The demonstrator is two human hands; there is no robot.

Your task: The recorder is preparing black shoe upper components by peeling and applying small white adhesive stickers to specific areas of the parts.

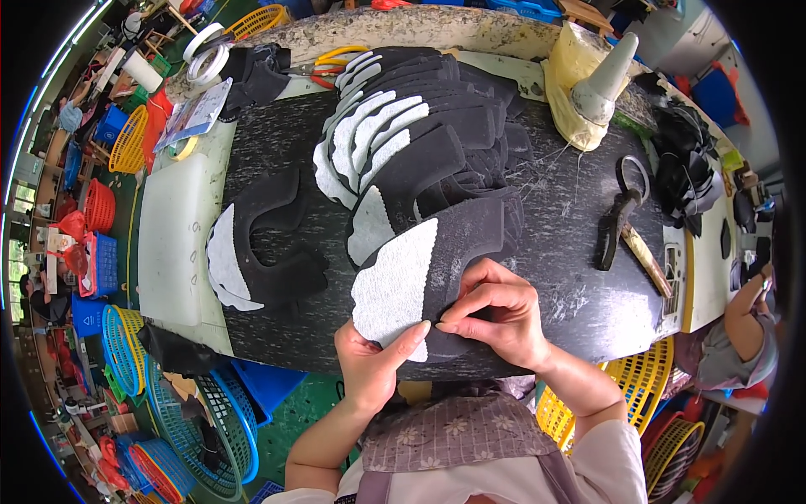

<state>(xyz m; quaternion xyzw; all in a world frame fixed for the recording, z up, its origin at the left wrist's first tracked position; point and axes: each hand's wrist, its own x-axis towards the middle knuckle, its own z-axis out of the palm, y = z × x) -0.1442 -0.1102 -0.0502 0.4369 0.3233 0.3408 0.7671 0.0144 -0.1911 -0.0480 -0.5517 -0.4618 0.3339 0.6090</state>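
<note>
A black, curved shoe-upper piece (470,238) with a white scalloped patch (395,286) lies at the near edge of the table, in front of me. My left hand (374,365) is closed on its lower end, the thumb on top of the white patch and the fingers mostly hidden beneath. Close to that thumb, my right hand (504,317) pinches the black part between thumb and bent forefinger. Beyond it runs an overlapping row of similar black pieces with white patches (382,126). One more U-shaped piece (252,244) rests apart, to the left.
A hammer (642,256) and a dark ring-handled tool (619,223) lie at right. Behind them stands a grey cone (604,84) on yellow wrapping. A white board (172,244) borders the left; orange-handled scissors (323,71) lie at the back. Plastic baskets (206,428) stand below the table.
</note>
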